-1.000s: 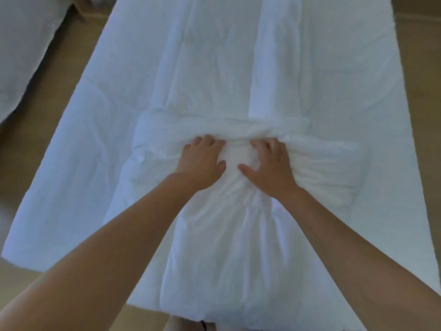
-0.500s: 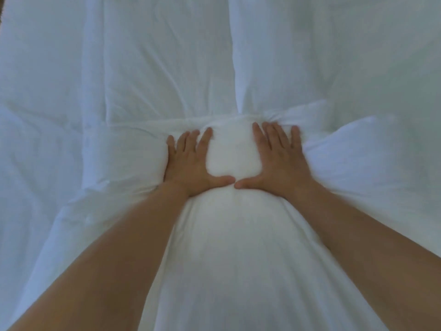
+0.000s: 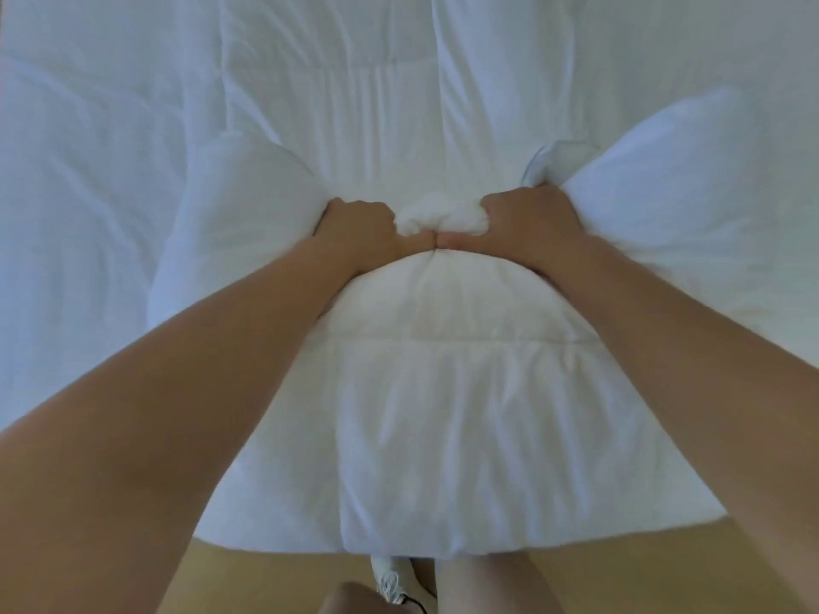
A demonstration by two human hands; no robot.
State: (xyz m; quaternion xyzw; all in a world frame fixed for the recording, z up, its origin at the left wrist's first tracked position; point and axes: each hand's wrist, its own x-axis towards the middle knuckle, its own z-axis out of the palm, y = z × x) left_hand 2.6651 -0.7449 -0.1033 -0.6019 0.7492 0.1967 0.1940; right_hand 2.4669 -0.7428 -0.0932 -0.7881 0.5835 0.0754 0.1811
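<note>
Across the tan floor, we see a puffy white quilted duvet lying creased, its bunched middle clenched by the left hand and right hand, thumbs touching.

Both bare forearms run from the lower corners of the frame up toward the centre, drawing closer together. The left hand sits just left of centre, knuckles up, its fingers curled under and gripping a bunch of the duvet. The right hand, just right of centre, grips the same way. Both thumbs lie flat and point inward, their tips touching between the hands.
</note>
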